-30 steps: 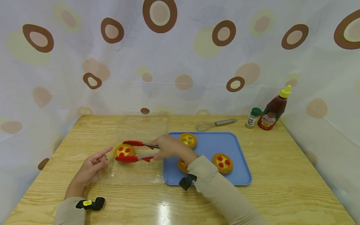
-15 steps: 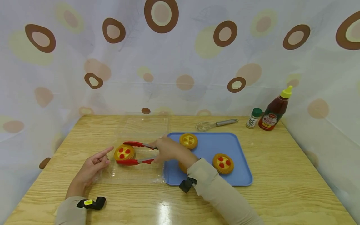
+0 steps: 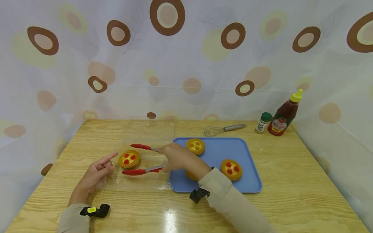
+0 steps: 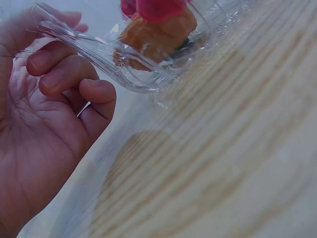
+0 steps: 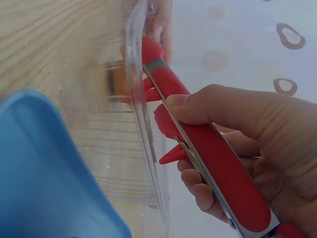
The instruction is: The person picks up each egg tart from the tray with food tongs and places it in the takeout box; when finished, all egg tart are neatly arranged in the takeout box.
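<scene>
My right hand point(image 3: 177, 157) grips a pair of red-tipped tongs point(image 5: 213, 168), whose arms are spread to either side of a tart point(image 3: 129, 159) without touching it. That tart, with red pieces on a yellow top, sits in the left part of an open clear plastic container point(image 3: 145, 186). At the container's left edge, my left hand point(image 3: 94, 174) pinches the rim, with the index finger stretched along it. In the left wrist view this hand point(image 4: 54, 94) has its other fingers curled under the clear edge. The tart is partly blurred through the plastic in both wrist views.
A blue tray point(image 3: 224, 149) right of the container bears a yellow-topped tart point(image 3: 195, 146), a red-dotted tart point(image 3: 231, 170) and one mostly hidden by my right arm. Behind lie a whisk point(image 3: 224, 129), a green-capped shaker point(image 3: 263, 123) and a sauce bottle point(image 3: 285, 115).
The tongs' arms have spread apart, letting go of the tart, which stays in the container. My right hand has shifted slightly to the right; my left hand keeps its place.
</scene>
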`<state>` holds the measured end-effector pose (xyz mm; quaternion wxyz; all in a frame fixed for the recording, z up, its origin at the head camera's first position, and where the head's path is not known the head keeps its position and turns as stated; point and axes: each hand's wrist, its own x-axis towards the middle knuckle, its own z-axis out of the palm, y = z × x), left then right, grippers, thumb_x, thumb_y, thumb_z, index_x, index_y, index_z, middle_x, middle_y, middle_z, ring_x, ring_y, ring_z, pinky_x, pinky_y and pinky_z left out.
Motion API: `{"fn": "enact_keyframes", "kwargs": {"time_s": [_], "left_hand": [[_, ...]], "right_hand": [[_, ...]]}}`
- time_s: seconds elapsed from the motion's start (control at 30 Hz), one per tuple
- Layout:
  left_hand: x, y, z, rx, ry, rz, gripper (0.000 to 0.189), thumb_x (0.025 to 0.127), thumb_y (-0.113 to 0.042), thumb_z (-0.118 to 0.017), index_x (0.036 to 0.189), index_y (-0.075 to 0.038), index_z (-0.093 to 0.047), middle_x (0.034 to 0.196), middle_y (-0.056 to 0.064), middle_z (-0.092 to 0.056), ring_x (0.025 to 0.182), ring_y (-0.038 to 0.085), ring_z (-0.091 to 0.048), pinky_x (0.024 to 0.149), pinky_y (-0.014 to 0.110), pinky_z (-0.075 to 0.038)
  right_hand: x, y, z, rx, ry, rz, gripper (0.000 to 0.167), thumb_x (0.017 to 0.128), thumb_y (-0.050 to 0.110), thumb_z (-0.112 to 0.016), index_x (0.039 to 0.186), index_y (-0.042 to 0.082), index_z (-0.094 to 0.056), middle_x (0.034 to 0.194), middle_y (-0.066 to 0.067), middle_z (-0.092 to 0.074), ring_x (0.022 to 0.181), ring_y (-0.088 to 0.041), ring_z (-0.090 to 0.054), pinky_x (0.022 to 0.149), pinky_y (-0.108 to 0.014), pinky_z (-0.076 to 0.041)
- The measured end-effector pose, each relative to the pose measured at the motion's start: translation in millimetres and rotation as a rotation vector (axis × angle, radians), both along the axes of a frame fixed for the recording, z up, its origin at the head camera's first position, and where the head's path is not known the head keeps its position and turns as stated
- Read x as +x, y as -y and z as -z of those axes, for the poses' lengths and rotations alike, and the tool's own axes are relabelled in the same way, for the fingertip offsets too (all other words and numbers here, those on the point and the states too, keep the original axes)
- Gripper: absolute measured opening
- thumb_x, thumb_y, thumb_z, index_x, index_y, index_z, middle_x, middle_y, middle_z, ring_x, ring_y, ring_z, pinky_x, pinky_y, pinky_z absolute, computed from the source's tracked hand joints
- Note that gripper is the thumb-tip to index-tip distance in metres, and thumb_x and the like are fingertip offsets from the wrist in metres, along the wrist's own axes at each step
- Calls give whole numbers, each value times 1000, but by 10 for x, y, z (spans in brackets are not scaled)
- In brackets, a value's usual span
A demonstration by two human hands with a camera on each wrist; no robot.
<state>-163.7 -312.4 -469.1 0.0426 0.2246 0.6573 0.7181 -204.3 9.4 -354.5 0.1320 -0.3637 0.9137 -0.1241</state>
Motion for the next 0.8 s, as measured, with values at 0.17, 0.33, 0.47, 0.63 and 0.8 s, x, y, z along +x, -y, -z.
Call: {"fn": "enact_keyframes", "kwargs": {"time_s": [0.17,0.33,0.47,0.63,0.8], "left_hand": [[6,-4,-8,-1,11,-3,50,96,9,-44,142,-9,-45,71,4,-28,57,20,-21,46,34,-17],[13,-1,-18,-14,28,-18,49,96,9,-44,142,-8,-45,71,4,-28,57,20,-21,45,34,-15],[17,-3,-21,-9,30,-12,50,96,9,-43,142,-8,-44,71,4,-28,57,20,-20,45,34,-14],[20,0,-22,-8,33,-7,52,96,10,-42,141,-14,-47,72,3,-30,57,20,-21,45,34,-15],[21,1,-34,-23,42,-22,52,96,10,-42,141,-14,-47,72,1,-32,58,20,-22,46,34,-17]], "right_hand": [[39,-118,-15,-66,-7,12,74,77,23,-79,141,7,-46,134,-7,-53,115,-21,-56,87,-30,-49],[81,-283,-34,-158,30,33,75,77,24,-79,142,8,-44,116,-8,-63,75,-18,-58,63,-25,-46],[105,-444,-58,-233,58,59,76,78,24,-78,143,9,-42,70,-2,-52,53,-12,-39,48,-23,-32],[123,-667,-89,-301,76,106,79,77,25,-80,144,11,-41,63,0,-39,57,-12,-36,51,-24,-29],[107,-937,-69,-330,41,152,81,76,28,-80,143,8,-41,110,-8,-62,74,-18,-49,63,-29,-40]]}}
